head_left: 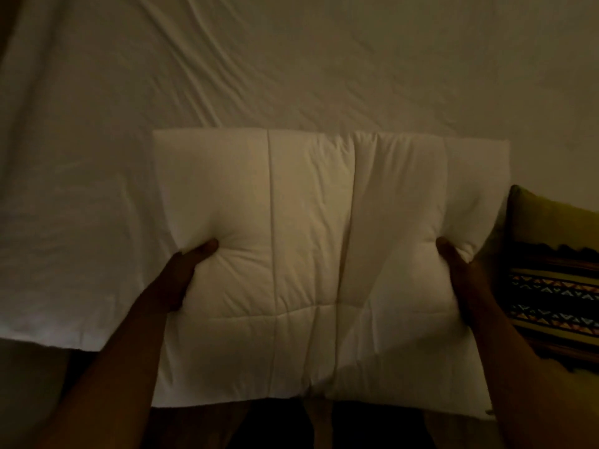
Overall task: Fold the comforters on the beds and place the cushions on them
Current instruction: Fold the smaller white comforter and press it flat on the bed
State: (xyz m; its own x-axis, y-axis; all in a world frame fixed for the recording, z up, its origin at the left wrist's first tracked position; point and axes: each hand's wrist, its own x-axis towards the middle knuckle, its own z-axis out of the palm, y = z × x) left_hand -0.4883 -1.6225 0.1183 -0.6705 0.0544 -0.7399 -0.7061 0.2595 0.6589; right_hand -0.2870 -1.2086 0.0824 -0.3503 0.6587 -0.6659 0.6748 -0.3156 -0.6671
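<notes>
Folded white quilted comforter (324, 254), held above the near edge of the bed (291, 59) with its wrinkled white sheet. Left hand (188, 270) and right hand (460, 270) each grip a side, thumbs dimpling the padding. Soft, light, bulky: best gripped at both sides. Patterned yellow cushion (551, 270) lies just right.

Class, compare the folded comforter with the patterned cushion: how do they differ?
The folded comforter is plain white and quilted; the patterned cushion is olive with dark, bright-triangle bands. The left hand and right hand grip the comforter; the cushion lies untouched beside it. Both are soft bedding.
</notes>
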